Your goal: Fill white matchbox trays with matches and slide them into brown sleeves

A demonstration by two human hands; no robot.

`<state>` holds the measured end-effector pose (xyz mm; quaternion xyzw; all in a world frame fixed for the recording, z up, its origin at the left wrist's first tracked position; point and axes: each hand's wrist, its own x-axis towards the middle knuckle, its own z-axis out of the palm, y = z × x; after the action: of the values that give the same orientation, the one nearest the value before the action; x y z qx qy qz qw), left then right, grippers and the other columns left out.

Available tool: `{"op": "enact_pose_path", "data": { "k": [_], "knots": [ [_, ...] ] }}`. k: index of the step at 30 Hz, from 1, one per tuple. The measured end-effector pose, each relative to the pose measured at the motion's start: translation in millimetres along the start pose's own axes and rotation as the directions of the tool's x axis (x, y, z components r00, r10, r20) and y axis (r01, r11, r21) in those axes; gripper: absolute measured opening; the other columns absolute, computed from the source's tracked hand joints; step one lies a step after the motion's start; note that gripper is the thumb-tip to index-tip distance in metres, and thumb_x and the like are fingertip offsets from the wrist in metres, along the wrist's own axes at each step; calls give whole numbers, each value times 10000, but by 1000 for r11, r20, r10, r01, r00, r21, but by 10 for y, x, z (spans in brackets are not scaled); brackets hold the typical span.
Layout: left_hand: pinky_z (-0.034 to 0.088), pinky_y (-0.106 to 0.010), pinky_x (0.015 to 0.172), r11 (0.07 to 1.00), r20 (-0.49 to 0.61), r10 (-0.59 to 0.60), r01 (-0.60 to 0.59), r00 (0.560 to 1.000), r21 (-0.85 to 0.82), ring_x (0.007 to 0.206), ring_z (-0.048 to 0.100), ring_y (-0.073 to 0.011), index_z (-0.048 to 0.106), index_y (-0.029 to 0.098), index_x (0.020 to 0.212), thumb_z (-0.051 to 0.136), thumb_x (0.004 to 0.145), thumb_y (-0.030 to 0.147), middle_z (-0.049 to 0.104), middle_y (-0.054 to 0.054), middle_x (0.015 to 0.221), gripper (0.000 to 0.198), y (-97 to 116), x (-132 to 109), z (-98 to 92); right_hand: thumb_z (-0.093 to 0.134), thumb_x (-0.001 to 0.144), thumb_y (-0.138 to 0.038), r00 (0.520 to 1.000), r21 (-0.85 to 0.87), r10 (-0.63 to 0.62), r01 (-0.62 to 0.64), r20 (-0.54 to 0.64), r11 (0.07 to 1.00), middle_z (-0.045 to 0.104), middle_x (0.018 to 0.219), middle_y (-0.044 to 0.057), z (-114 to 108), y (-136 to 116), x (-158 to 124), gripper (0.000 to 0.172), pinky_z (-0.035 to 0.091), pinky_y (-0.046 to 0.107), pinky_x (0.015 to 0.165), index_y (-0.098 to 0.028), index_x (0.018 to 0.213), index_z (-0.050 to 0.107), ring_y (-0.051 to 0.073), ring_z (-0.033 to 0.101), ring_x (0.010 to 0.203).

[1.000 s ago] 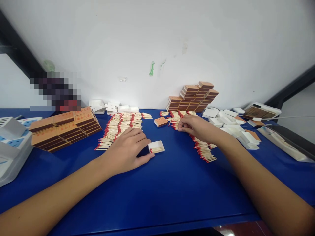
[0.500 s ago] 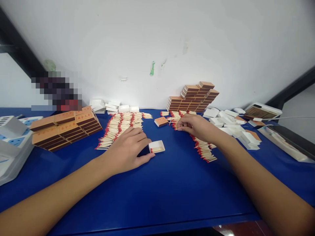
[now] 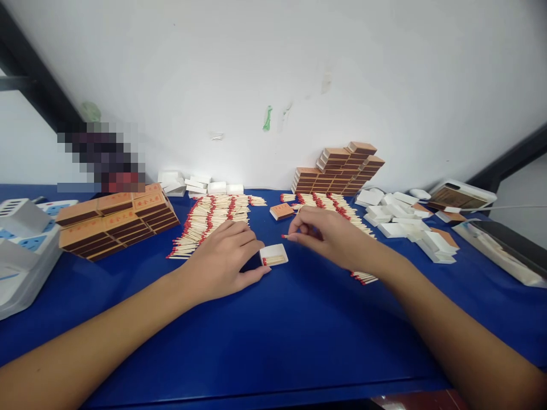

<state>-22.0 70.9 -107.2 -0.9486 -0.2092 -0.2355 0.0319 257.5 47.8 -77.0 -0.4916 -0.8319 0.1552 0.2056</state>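
My left hand [image 3: 226, 256] is closed on the left end of a white matchbox tray [image 3: 279, 250], thumb in front and fingers behind. Several matches [image 3: 273, 260] with red heads lie inside along its near side. To the right of the tray, my right hand [image 3: 329, 236] pinches a match [image 3: 285, 236] between thumb and fingertips, its red head pointing left. Behind that hand lie rows of loose matches [image 3: 318, 199], partly hidden by it. Another spread of matches [image 3: 213, 213] is behind my left hand. One orange matchbox [image 3: 281, 212] sits between the two spreads.
Stacked matchboxes stand at the left [image 3: 117, 219] and against the wall [image 3: 342, 173]. White trays lie in piles at the back left [image 3: 196, 185] and right [image 3: 399, 213]. A power strip [image 3: 34, 245] is at far left, a dark flat object [image 3: 508, 245] at far right.
My right hand has moved left and nearer from the right-hand matches, carrying a match toward the tray. My left hand stays at the tray.
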Motion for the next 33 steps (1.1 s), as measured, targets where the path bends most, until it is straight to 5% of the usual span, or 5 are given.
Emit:
{"op": "enact_pose_path", "data": {
  "k": [4, 9, 16, 21, 33],
  "knots": [
    [521, -413, 904, 1000, 12, -4, 4, 1000, 3, 976, 653, -262, 745, 169, 1084, 634, 1040, 420, 731, -79, 947, 278, 12, 13, -2, 578, 1063, -311, 998, 2, -59, 59, 22, 998, 690, 1017, 63, 228, -297, -32, 130, 477, 339, 721, -240, 990, 659, 194, 639, 836],
    [522, -414, 908, 1000, 14, -6, 6, 1000, 9, 964, 655, -255, 747, 178, 1062, 634, 1038, 412, 735, -74, 936, 261, 24, 22, -9, 583, 1056, -285, 997, -74, -72, 75, 41, 994, 685, 1037, 66, 326, -323, -50, 127, 468, 343, 703, -237, 965, 657, 190, 646, 805],
    [525, -413, 891, 1000, 6, -2, 2, 1000, -1, 977, 661, -264, 757, 171, 1122, 649, 1036, 439, 741, -82, 950, 302, 16, 4, -9, 618, 1001, -301, 990, -197, 18, -47, -143, 979, 678, 905, 82, -137, 243, -6, 160, 447, 370, 756, -243, 917, 740, 253, 641, 864],
    [518, -409, 873, 1000, -6, 14, -14, 1000, 2, 960, 658, -261, 758, 159, 1118, 649, 1038, 438, 737, -81, 947, 310, 17, 7, -10, 654, 950, -292, 991, -224, 130, -136, -42, 965, 690, 830, 73, -258, 672, 24, 155, 432, 366, 719, -241, 868, 774, 242, 632, 779],
    [520, -407, 902, 1000, -7, 25, -25, 1000, -2, 969, 662, -257, 752, 158, 1134, 645, 1044, 432, 741, -83, 961, 307, 3, -13, -14, 590, 966, -423, 987, -188, 159, -150, 33, 971, 710, 928, 102, -226, 731, 10, 230, 434, 349, 678, -222, 888, 670, 235, 616, 793]
  ]
}}
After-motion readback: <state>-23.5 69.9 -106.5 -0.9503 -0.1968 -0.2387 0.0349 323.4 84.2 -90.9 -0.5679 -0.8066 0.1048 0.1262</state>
